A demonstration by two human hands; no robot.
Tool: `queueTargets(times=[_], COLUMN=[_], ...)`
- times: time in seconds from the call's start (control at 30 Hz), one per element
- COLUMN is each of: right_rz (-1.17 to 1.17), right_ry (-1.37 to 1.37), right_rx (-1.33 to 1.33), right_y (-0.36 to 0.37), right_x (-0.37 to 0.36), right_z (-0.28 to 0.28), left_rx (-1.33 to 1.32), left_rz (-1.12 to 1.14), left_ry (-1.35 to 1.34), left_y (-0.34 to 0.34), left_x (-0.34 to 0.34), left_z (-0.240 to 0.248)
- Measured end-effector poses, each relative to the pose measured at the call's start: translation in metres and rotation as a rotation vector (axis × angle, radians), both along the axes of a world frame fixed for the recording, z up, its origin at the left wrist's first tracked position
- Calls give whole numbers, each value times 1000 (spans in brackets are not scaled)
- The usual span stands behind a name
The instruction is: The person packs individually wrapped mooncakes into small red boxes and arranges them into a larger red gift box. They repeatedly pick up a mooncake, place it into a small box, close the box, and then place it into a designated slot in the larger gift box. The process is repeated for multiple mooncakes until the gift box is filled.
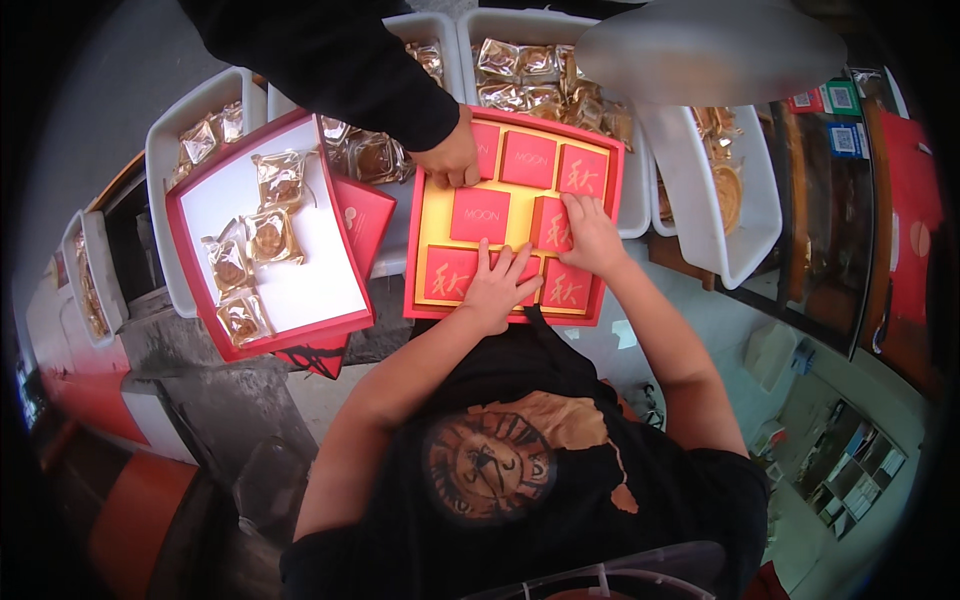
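Tray tipping: the white-lined red tray (325, 285) lies askew over a gray tub (173, 285) and a red carton (366, 218) — an elbow bump could spill it.
Gift box crowding: three hands share the red gift box (414, 290); the co-worker's hand (452, 156) at upper left could knock mine and jostle the rows.
Small box creasing: too much push from my right hand (592, 238) could dent the right-middle small box (547, 228) or seat it crooked.
Gray tubs: heaped wrapped mooncakes (540, 62).
Tray: four loose wrapped mooncakes.
Gift box: eight small red boxes visible on a yellow insert (435, 215), some yellow bare.
Grip: left hand (492, 300) spread, fingertips on the near-middle small box; right fingers over the right-middle one — whether pinching or pressing, I cannot tell.
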State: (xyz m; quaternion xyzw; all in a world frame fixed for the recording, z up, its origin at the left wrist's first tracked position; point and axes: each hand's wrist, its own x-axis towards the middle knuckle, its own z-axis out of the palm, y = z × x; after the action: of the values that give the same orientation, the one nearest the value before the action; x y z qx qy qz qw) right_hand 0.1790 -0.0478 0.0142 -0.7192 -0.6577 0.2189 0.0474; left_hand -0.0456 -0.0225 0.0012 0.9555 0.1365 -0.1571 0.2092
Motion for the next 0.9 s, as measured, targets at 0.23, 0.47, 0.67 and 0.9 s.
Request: queueTargets(times=[0.23, 0.47, 0.67, 0.9], right_rz=[33, 77, -177, -113], right_ry=[-51, 93, 82, -84], right_rx=[82, 129, 78, -61], right_y=[3, -1, -8, 10], right_x=[2, 19, 3, -12], right_z=[-15, 7, -9, 2], left_rx=[34, 51, 70, -68], left_rz=[-6, 0, -41, 118], left_ry=[40, -14, 130, -284], left_y=[3, 5, 13, 8], left_x=[5, 3, 17, -20], left_z=[1, 0, 11, 9])
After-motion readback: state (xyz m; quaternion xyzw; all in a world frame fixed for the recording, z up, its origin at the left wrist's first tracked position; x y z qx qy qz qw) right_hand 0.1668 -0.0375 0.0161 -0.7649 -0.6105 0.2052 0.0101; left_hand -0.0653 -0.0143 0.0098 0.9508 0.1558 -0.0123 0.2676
